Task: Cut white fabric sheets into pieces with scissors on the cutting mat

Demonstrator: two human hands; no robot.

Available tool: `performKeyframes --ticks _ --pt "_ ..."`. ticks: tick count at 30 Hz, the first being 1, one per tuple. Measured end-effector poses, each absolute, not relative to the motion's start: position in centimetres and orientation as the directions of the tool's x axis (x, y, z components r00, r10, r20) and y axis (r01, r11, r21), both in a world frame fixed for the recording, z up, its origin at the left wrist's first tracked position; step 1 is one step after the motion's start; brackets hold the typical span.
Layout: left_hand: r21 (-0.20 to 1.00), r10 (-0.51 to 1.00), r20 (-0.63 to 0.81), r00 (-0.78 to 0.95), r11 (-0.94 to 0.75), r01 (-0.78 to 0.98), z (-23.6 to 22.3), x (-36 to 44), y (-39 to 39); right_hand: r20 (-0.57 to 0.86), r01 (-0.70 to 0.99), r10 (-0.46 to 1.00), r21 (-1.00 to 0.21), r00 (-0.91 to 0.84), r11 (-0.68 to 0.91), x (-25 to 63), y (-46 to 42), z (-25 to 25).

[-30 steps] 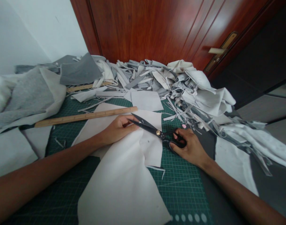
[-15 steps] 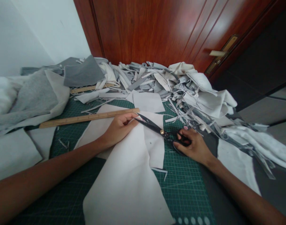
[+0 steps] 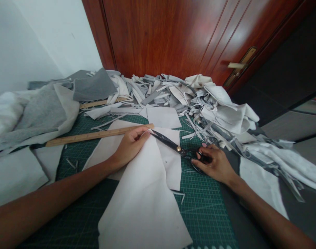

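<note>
A: What had just changed?

B: The black tailor's shears [image 3: 179,148], mid-frame, had closed their blades, the right hand [image 3: 216,162] clamped on them; a snip seemed finished

A: And the left hand [image 3: 129,146]?

B: Pinched on the white fabric piece [image 3: 144,193], which draped from centre to the lower edge

A: Surface, room?

B: A green gridded cutting mat [image 3: 204,207] underneath, fabric scraps [image 3: 158,86] heaped upper middle, a wooden door [image 3: 158,34] behind
</note>
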State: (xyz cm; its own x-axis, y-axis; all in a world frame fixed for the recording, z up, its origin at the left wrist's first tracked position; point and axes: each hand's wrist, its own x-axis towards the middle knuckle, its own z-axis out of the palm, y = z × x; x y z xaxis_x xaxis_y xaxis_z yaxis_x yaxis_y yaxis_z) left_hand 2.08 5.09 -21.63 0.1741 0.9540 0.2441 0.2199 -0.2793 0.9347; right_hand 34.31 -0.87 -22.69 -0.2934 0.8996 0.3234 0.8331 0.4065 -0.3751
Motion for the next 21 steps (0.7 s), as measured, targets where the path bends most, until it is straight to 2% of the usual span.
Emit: performKeyframes --ticks 21 --pt "0.935 0.955 0.24 0.174 -0.276 0.222 -21.34 2.18 5.1 0.353 0.842 0.868 -0.287 -0.35 0.457 34.31 -1.06 -22.53"
